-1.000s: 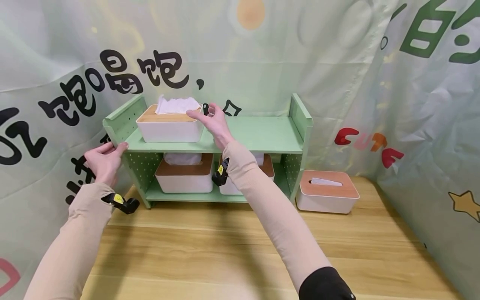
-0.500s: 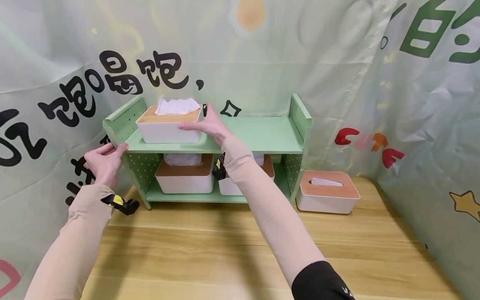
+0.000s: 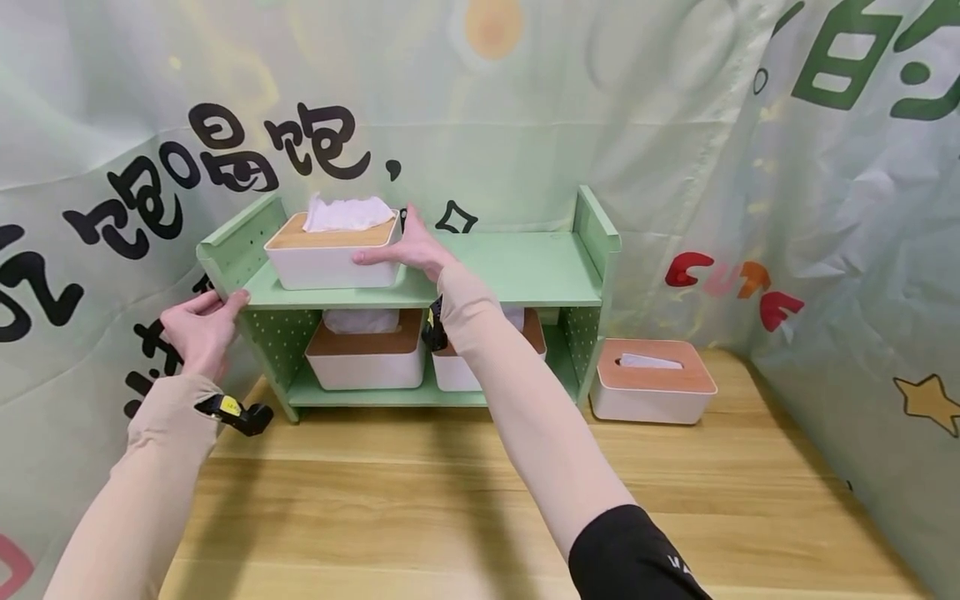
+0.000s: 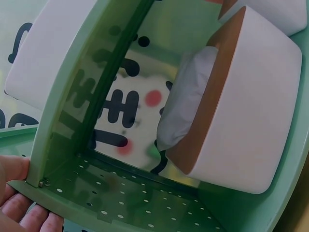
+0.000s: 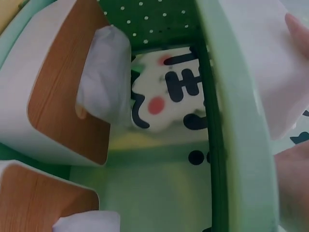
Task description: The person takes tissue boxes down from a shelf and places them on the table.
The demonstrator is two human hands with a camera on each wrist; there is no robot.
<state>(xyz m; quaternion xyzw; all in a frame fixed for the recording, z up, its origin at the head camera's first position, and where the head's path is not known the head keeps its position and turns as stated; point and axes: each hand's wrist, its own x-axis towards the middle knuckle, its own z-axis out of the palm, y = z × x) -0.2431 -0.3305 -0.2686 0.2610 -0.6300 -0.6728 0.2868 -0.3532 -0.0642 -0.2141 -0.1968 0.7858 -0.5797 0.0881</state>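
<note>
On the wood-grained bench (image 3: 360, 508) I see a perforated green two-tier shelf (image 3: 517, 267). At the left of its upper tier sits a white rectangular tissue box with a wood-toned lid (image 3: 318, 265). The right hand (image 3: 414, 247) grips its right end; the left hand (image 3: 202, 331) pinches the shelf's left edge.

This looks like a small, screened-off indoor corner; whether it belongs to a home, an office or a studio cannot be told. Creased, pale grey-green fabric sheets (image 3: 555, 158) printed with dark characters and a gold five-pointed star (image 3: 930, 405) hang behind a pale wood-grain worktop (image 3: 360, 517). The light-green two-tier shelf (image 3: 517, 271) and white, brown-lidded rectangular tissue boxes (image 3: 322, 268) are household or office goods.
</note>
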